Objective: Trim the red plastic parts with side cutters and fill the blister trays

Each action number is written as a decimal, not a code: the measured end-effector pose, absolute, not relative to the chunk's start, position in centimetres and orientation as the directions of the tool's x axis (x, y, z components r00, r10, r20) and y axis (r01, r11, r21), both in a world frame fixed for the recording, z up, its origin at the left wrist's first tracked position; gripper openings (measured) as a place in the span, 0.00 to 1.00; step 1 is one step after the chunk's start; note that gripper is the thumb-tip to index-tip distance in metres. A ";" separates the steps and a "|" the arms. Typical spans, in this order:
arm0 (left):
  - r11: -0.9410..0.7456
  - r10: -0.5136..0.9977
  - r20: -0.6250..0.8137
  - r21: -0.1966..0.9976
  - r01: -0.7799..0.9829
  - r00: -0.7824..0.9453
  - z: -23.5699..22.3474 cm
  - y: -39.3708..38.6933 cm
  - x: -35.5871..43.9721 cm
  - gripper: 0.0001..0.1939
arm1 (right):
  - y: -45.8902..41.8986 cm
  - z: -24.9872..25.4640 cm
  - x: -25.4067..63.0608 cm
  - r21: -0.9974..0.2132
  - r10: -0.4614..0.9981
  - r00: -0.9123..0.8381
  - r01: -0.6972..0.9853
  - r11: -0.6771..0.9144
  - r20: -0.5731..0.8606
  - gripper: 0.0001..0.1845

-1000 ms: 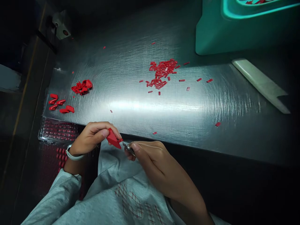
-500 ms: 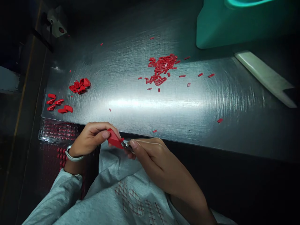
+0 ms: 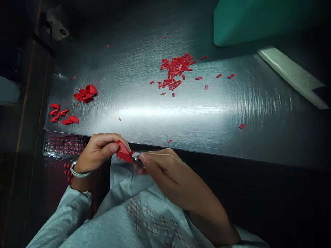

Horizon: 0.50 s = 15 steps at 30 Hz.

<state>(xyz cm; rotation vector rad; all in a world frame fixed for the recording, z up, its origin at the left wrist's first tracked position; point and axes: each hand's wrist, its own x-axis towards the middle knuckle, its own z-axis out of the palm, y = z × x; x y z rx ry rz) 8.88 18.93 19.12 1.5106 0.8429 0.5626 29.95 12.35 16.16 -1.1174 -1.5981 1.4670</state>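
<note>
Just off the table's front edge, my left hand (image 3: 102, 151) pinches a red angular plastic part (image 3: 123, 152) between thumb and fingers. My right hand (image 3: 157, 165) is closed around a small metal-tipped hand tool (image 3: 135, 158), its grip mostly hidden by the fingers. The tool's tip touches the right end of the red part, beside a small red nub. Whether it is a cutter or a knife cannot be made out. Larger red parts lie at the table's left, some in a small heap (image 3: 86, 93), others apart (image 3: 63, 112).
A pile of small flat red pieces (image 3: 177, 69) lies mid-table, with several scattered around it. At the right are a green bin (image 3: 240, 27) and a long pale bar (image 3: 289, 74). Clear trays of red parts (image 3: 63, 146) sit below the left edge. A switch box (image 3: 57, 24) is top left.
The camera view has shifted a little, moving the table contents slightly up and left. Both hands keep their hold, the tool tip still at the red part's right end.
</note>
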 end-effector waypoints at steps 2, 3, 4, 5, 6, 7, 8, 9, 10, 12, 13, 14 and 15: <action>0.021 0.788 -0.118 0.986 0.164 0.604 19.1 18.9 9.0 0.25 | 12.4 16.2 30.0 -0.991 0.915 -0.399 0.134 -0.009 -0.062 0.34; 0.019 0.791 -0.113 0.987 0.162 0.601 19.1 18.9 9.0 0.24 | 12.4 16.2 29.9 -0.991 0.914 -0.400 0.130 -0.008 -0.060 0.34; 0.015 0.790 -0.112 0.986 0.164 0.602 19.1 18.9 9.1 0.24 | 12.4 16.2 29.9 -0.992 0.914 -0.402 0.126 -0.007 -0.058 0.34; 0.012 0.788 -0.114 0.985 0.171 0.605 19.2 18.9 9.1 0.24 | 12.4 16.2 29.9 -0.992 0.913 -0.403 0.123 -0.005 -0.055 0.33; 0.008 0.786 -0.116 0.984 0.178 0.607 19.2 18.8 9.1 0.24 | 12.5 16.2 29.9 -0.993 0.913 -0.404 0.122 -0.004 -0.053 0.33; 0.002 0.784 -0.117 0.983 0.185 0.609 19.2 18.8 9.1 0.24 | 12.5 16.3 29.9 -0.993 0.914 -0.403 0.122 -0.002 -0.051 0.32; -0.002 0.784 -0.119 0.981 0.194 0.609 19.3 18.8 9.0 0.24 | 12.5 16.3 29.9 -0.992 0.914 -0.403 0.124 -0.001 -0.052 0.32; -0.006 0.787 -0.120 0.979 0.203 0.605 19.2 18.7 9.0 0.25 | 12.5 16.3 29.8 -0.992 0.915 -0.400 0.128 -0.001 -0.053 0.31; -0.010 0.792 -0.123 0.977 0.213 0.599 19.2 18.7 8.9 0.25 | 12.5 16.3 29.8 -0.991 0.916 -0.397 0.133 -0.001 -0.054 0.31; -0.013 0.803 -0.131 0.971 0.237 0.582 19.1 18.6 8.8 0.27 | 12.4 16.3 29.7 -0.990 0.919 -0.391 0.139 -0.003 -0.057 0.30; -0.015 0.808 -0.132 0.969 0.245 0.574 19.1 18.6 8.8 0.27 | 12.4 16.2 29.6 -0.991 0.920 -0.388 0.136 -0.003 -0.056 0.29; -0.020 0.812 -0.128 0.969 0.246 0.569 19.1 18.6 8.8 0.27 | 12.4 16.2 29.5 -0.991 0.920 -0.388 0.132 -0.006 -0.057 0.28; -0.024 0.815 -0.121 0.970 0.243 0.567 19.1 18.5 8.8 0.26 | 12.5 16.2 29.5 -0.992 0.920 -0.388 0.127 -0.009 -0.058 0.28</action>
